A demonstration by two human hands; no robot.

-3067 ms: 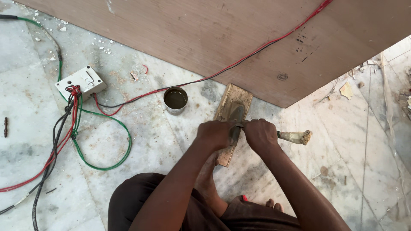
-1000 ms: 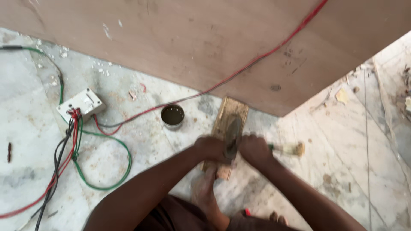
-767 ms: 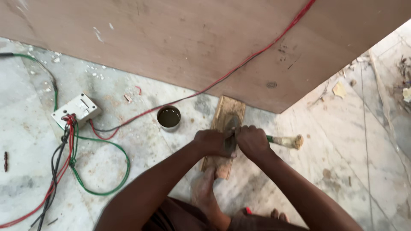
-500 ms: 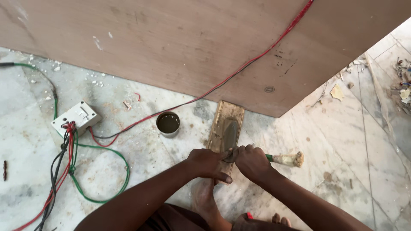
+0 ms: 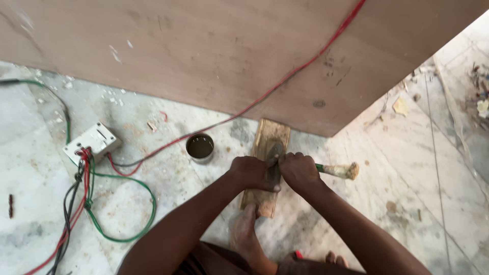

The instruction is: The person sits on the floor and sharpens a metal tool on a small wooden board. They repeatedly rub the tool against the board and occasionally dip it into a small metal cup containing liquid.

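R hand [image 5: 299,171] grip closed on chisel handle [image 5: 338,170], L hand [image 5: 253,173] fingers pressing blade onto sharpening block [image 5: 269,147]

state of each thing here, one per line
left hand: pressing on the tool blade
right hand: gripping the tool handle
tool: held flat on the block
wooden block: flat on floor, foot on near end
small tin: open, upright, dark liquid inside
switch box: wired, on floor
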